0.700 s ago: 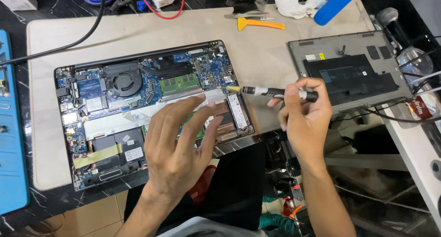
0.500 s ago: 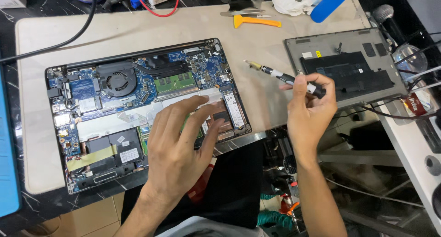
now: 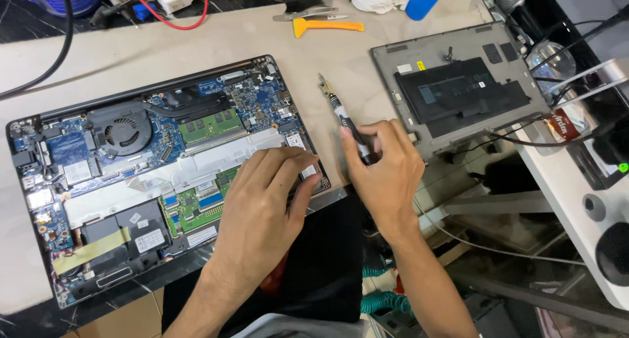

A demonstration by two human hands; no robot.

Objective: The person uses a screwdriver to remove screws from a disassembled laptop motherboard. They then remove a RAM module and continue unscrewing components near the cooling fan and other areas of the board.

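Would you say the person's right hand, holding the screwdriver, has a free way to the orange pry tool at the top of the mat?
Probably yes: between the right hand with the screwdriver and the orange pry tool lies only bare mat.

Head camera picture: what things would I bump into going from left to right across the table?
Opened laptop with its round fan → left hand resting on the laptop's right end → screwdriver held in the right hand → grey bottom cover lying inside up.
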